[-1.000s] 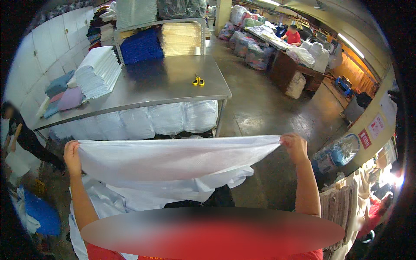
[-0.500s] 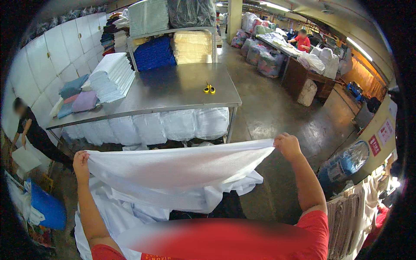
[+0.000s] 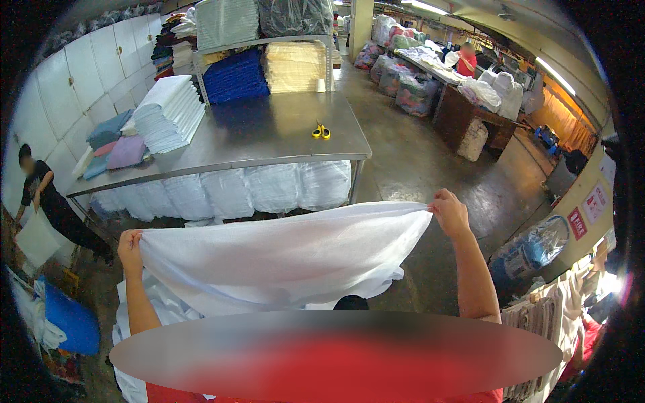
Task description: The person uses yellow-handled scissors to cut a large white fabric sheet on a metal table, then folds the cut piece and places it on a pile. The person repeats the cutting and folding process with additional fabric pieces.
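Note:
A wide white cloth hangs stretched between my two raised hands, its upper edge running nearly straight from one to the other. My left hand pinches one corner, fingers closed. At the opposite corner my right hand grips the edge, held slightly higher. The middle of the fabric sags and billows, and more of it falls in folds at the lower left. A blurred patch hides the lowest part of the cloth near my body.
Ahead stands a metal table with yellow-handled scissors, a stack of folded white cloths and coloured cloths. Wrapped white bundles sit underneath. A blue bin and a person are at left; folded fabric lies right.
The cloth has billowed up and out, its right corner rising with my right hand. My left hand shifts only slightly. The person at left stands a little more upright.

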Demonstrator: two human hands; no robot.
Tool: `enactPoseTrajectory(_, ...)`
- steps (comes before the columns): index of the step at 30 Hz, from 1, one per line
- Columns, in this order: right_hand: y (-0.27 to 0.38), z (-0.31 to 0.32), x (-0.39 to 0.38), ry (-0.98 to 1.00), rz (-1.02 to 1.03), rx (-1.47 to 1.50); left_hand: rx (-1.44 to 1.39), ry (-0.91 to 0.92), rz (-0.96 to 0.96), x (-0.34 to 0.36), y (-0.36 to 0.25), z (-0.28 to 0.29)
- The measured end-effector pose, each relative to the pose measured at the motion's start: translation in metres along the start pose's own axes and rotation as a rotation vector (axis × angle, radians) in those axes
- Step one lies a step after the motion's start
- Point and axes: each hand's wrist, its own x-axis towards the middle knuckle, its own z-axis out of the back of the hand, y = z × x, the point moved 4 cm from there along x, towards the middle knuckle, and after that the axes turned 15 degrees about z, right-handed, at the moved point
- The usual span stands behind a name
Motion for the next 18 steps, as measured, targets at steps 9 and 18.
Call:
enactPoseTrajectory(9,-0.023,-0.012,-0.015,-0.168,-0.264,0.461,0.06,-0.032,0.018,-0.003,0.016,0.003)
enactPoseTrajectory(18,-0.001,-0.036,-0.033,-0.023,-0.359,1.042,0.065,-0.038,0.099,-0.004,0.063,0.006)
